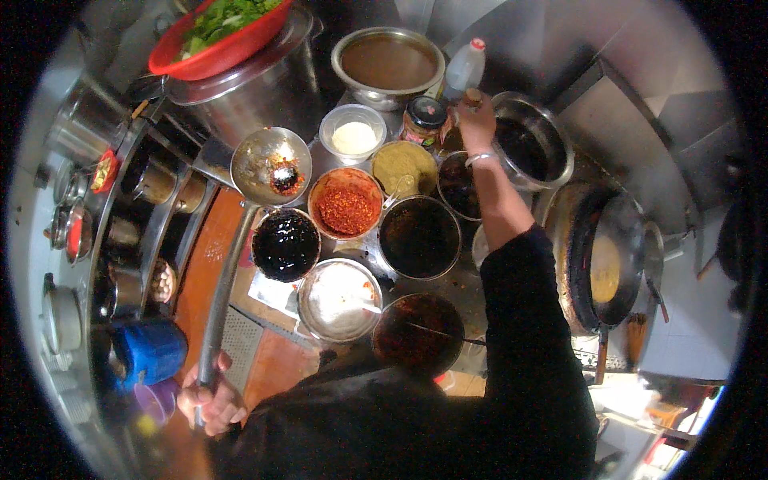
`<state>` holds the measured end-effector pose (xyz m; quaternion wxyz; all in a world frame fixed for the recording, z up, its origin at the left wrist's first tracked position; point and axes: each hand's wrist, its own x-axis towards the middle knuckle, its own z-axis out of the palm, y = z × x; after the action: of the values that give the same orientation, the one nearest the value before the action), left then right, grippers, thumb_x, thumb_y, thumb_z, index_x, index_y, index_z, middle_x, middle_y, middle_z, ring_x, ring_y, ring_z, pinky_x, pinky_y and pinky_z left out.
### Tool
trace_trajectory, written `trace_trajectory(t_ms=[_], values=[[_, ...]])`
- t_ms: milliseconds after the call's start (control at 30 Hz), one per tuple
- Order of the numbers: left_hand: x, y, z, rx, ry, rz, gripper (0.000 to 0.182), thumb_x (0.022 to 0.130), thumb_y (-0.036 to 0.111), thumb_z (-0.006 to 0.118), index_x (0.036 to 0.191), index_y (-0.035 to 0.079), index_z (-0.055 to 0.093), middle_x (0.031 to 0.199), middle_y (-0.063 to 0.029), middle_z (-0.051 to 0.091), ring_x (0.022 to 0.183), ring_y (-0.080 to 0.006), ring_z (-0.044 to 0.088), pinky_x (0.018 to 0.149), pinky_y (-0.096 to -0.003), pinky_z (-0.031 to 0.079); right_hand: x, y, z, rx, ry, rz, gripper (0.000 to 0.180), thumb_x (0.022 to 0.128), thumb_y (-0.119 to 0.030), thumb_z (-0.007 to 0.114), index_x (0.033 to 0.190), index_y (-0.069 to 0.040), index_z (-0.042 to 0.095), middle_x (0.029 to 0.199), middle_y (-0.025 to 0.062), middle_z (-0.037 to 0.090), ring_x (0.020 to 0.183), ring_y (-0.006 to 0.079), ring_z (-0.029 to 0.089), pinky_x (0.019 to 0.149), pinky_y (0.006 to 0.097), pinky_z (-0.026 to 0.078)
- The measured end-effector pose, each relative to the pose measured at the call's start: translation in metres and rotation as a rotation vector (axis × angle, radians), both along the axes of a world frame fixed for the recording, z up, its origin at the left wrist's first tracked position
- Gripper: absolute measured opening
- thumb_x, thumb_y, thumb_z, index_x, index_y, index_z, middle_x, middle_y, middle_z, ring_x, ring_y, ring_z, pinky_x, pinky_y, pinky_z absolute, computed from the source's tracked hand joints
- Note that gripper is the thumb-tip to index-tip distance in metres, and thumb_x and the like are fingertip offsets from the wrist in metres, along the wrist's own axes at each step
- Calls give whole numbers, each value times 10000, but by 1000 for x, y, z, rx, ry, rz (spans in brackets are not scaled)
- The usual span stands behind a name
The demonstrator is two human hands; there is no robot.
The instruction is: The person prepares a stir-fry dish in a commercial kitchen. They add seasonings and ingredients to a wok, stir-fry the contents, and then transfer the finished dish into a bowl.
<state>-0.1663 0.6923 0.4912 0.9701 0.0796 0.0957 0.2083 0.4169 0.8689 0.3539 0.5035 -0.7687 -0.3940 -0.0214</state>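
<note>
My left hand is wrapped around the long handle of a metal ladle. Dark sauce and red chilli flakes lie in the ladle's bowl, above a bowl of glossy black sauce. At the back of the counter, my right hand grips a brown-topped container, probably a bottle; my fingers hide most of it. Right beside that hand stand a dark-lidded glass jar and a clear plastic bottle with a red cap. Nearer are bowls of red chilli flakes and tan powder.
A steel basin of brown liquid stands behind the seasonings, with a tub of pale powder before it. A bowl of white granules is closer. Right is a wok. A red basin of greens sits on a stockpot.
</note>
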Motion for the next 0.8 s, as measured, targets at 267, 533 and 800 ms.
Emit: trace_trajectory(t_ms=[267,533,800], values=[[2,-9,5,108,112,77,484,783,56,450,1234,27,275,507,-46,439,360,-184,467,417,-314,268,-5,-1,-23,-314,-62,-118,619,714,-297,639,1085,161,448,1066,285,557,918,379,593,824,397,470],[-9,-13,2,52,59,50,519,828,60,468,1296,43,244,581,-99,503,422,-232,516,499,-363,368,8,2,-41,-258,80,-47,571,625,-356,701,968,60,513,939,243,616,903,360,599,791,375,473],[-6,-7,2,115,107,58,455,791,67,479,1212,46,306,506,-42,435,364,-184,465,443,-324,264,6,-34,51,151,-66,-57,487,648,-218,777,985,20,520,938,166,629,864,284,612,774,357,473]])
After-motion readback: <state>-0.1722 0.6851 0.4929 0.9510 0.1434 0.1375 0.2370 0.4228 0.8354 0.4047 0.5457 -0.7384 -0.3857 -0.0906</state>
